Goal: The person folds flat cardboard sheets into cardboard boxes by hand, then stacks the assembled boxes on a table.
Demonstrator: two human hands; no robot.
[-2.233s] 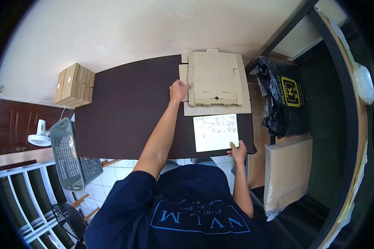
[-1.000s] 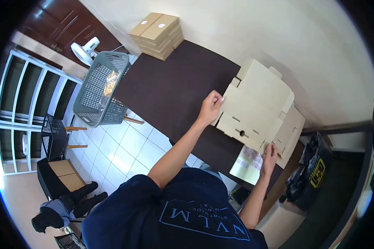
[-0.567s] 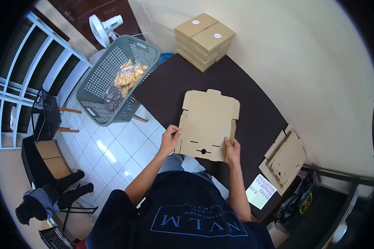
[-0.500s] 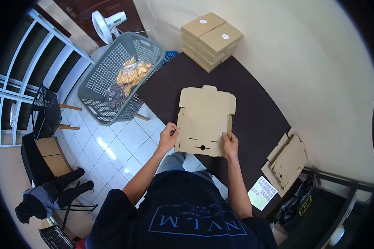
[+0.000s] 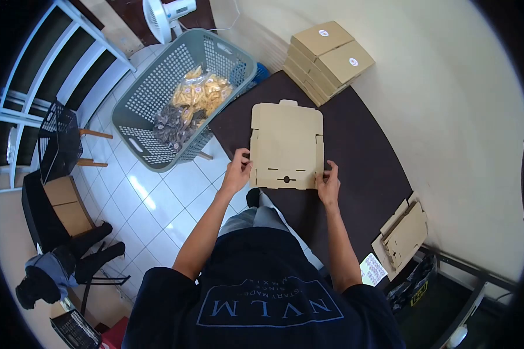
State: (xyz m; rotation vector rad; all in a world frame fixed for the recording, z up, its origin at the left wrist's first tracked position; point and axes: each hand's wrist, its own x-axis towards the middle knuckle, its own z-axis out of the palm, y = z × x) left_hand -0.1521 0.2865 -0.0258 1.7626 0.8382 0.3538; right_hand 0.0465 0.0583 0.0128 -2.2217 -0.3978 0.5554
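A flat, unfolded cardboard box blank (image 5: 286, 139) lies on the dark table (image 5: 355, 145), its small tab pointing away from me and a round hole near its close edge. My left hand (image 5: 239, 171) is at its left edge, fingers bent around that side. At the lower right corner, my right hand (image 5: 328, 185) presses the edge with its thumb, the other fingers raised. Both hands hold the cardboard by its sides.
Stacked closed boxes (image 5: 332, 58) stand at the table's far end. A grey-green basket (image 5: 128, 116) holds bagged items. More flat cardboard (image 5: 406, 232) and a printed sheet (image 5: 372, 269) lie at right. Another person (image 5: 58, 273) is at lower left; a fan (image 5: 163, 17) stands behind.
The cardboard has moved away from me and lies flatter, its right side flap no longer standing up. Both hands moved with it, and the right fingers have lifted. The camera view has shifted.
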